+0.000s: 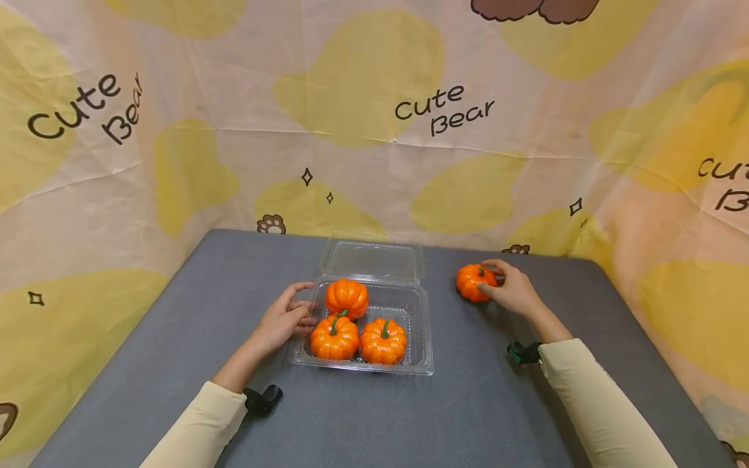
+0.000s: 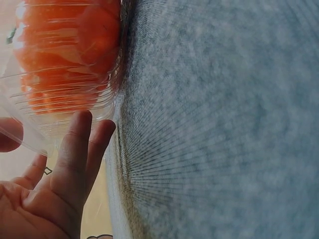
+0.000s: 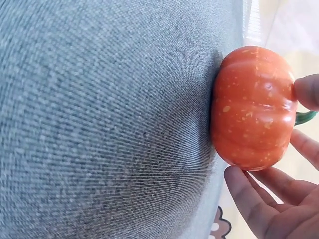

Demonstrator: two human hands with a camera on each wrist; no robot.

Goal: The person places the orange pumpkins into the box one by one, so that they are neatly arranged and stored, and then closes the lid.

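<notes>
My right hand (image 1: 515, 289) holds a small orange pumpkin (image 1: 473, 283) with a green stem, thumb on one side and fingers on the other. In the right wrist view this pumpkin (image 3: 254, 107) sits at the table surface, a fingertip against its side. Left of it is a clear plastic clamshell box (image 1: 418, 325) with its lid (image 1: 371, 260) folded back. Inside are three more orange pumpkins: one at the back left (image 1: 347, 298), one at the front left (image 1: 333, 339) and one at the front right (image 1: 383, 343). My left hand (image 1: 283, 318) touches the box's left side with extended, spread fingers (image 2: 75, 144).
The box stands on a grey cloth-covered table (image 1: 468, 403). A patterned fabric backdrop (image 1: 363, 84) encloses the back and sides. Each wrist wears a small black camera, one on the left (image 1: 263, 400) and one on the right (image 1: 523, 352).
</notes>
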